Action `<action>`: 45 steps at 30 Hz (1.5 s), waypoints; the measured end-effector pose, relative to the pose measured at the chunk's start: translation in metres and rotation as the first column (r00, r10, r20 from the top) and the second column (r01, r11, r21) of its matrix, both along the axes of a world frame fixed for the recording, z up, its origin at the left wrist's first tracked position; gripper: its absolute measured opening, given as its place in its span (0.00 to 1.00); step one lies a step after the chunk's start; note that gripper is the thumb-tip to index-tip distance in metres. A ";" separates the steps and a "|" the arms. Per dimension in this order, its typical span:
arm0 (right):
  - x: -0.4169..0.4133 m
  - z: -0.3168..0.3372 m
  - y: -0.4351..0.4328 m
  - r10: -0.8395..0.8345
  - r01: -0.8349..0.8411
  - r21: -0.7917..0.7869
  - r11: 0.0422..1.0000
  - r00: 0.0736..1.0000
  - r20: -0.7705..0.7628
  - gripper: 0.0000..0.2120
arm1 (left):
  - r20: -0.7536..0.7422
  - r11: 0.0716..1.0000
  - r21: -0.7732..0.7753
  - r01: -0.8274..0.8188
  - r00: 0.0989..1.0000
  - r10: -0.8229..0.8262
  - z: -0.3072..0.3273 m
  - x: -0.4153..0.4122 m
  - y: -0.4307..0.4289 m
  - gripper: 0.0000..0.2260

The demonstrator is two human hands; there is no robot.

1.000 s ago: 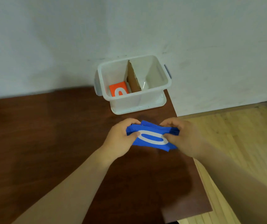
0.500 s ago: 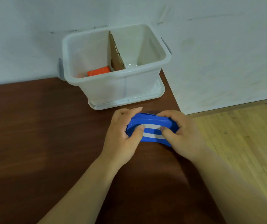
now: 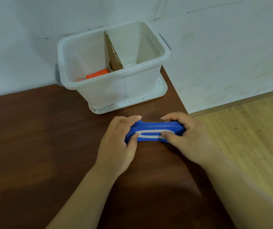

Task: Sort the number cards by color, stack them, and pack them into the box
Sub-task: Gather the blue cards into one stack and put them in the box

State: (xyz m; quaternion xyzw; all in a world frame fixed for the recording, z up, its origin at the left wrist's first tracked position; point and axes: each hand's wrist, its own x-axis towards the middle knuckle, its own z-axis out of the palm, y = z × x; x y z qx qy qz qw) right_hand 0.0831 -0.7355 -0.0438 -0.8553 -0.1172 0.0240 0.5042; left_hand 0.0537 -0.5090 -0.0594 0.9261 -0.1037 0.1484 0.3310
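A stack of blue number cards [image 3: 154, 128] with a white zero on top is held just above the brown table [image 3: 33, 138]. My left hand [image 3: 117, 146] grips its left end, thumb on top. My right hand [image 3: 185, 138] grips its right end, thumb on the white digit. Behind them stands a white plastic box [image 3: 142, 86] split by a cardboard divider [image 3: 114, 57]. An orange stack of cards [image 3: 97, 73] lies in the left compartment. The right compartment shows only its white floor.
The box sits on its white lid [image 3: 132, 103] against the pale wall [image 3: 223, 55]. The table's right edge runs close to my right hand, and a light wooden floor [image 3: 248, 138] lies beyond it.
The view has moved closer to the box and the hands. Both hands have squared the blue cards into a tighter stack, which now lies flatter with its top edge toward the box.
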 end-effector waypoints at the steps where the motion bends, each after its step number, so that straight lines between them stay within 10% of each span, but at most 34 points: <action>1: -0.001 -0.001 0.001 -0.010 0.010 0.003 1.000 1.000 -0.011 0.19 | 0.001 1.000 -0.020 -0.009 1.000 0.009 0.000 -0.001 0.000 0.24; 7: -0.002 0.007 0.003 -0.048 0.073 0.210 0.975 0.992 -0.119 0.26 | -0.043 0.983 -0.168 -0.070 0.997 0.064 0.008 0.001 0.000 0.24; 14: -0.012 -0.007 0.011 -0.125 0.138 0.146 0.980 0.988 -0.095 0.16 | -0.022 0.998 -0.006 -0.061 0.998 0.061 -0.006 -0.004 0.002 0.22; 18: -0.012 -0.006 0.016 -0.164 0.172 0.189 0.967 0.985 -0.061 0.05 | -0.103 0.948 -0.297 -0.117 0.991 0.090 0.001 -0.008 -0.009 0.18; 22: -0.008 -0.009 0.035 -0.386 0.399 0.159 0.903 0.916 -0.109 0.12 | -0.307 0.707 -0.652 -0.274 0.948 0.084 0.009 -0.004 -0.026 0.22; 37: -0.002 -0.018 0.050 -0.505 0.502 0.184 0.845 0.862 -0.033 0.18 | -0.150 0.740 -0.584 -0.334 0.940 0.306 -0.004 0.006 -0.040 0.07; 45: -0.006 -0.013 0.055 -0.493 0.489 0.231 0.841 0.869 -0.042 0.21 | -0.097 0.730 -0.581 -0.359 0.922 0.376 -0.008 0.014 -0.038 0.25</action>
